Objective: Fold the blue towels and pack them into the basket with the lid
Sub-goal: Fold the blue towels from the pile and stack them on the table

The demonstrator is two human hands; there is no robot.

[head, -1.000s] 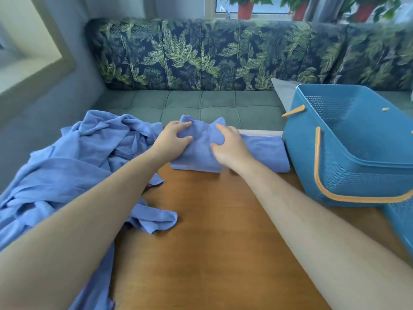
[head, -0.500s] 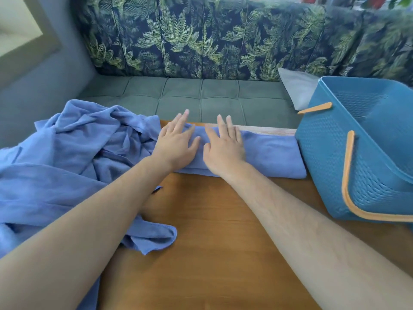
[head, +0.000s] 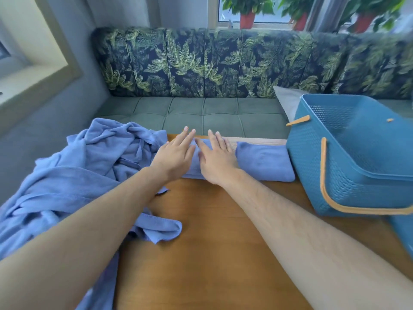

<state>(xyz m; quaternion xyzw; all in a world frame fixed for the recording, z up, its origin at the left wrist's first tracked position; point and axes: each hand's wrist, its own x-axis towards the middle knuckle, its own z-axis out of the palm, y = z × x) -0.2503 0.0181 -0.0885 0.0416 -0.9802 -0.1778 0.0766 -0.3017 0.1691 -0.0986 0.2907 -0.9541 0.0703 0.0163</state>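
Folded blue towel (head: 263, 162) lies flat at far edge of wooden table (head: 212, 242), just left of blue basket (head: 348, 166). Left hand (head: 173, 156) and right hand (head: 218, 161) rest palms-down side by side on towel's left part, fingers straight, slightly spread, pinching nothing. Pile of unfolded blue towels (head: 85, 166) heaped at table's left, touching left forearm. Basket has orange handles, stands on table's right. Leaf-print sofa (head: 201, 63) behind. 2 potted plants at window, blurred.

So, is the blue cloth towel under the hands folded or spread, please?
Folded: the blue cloth towel lies as a narrow, thick strip.
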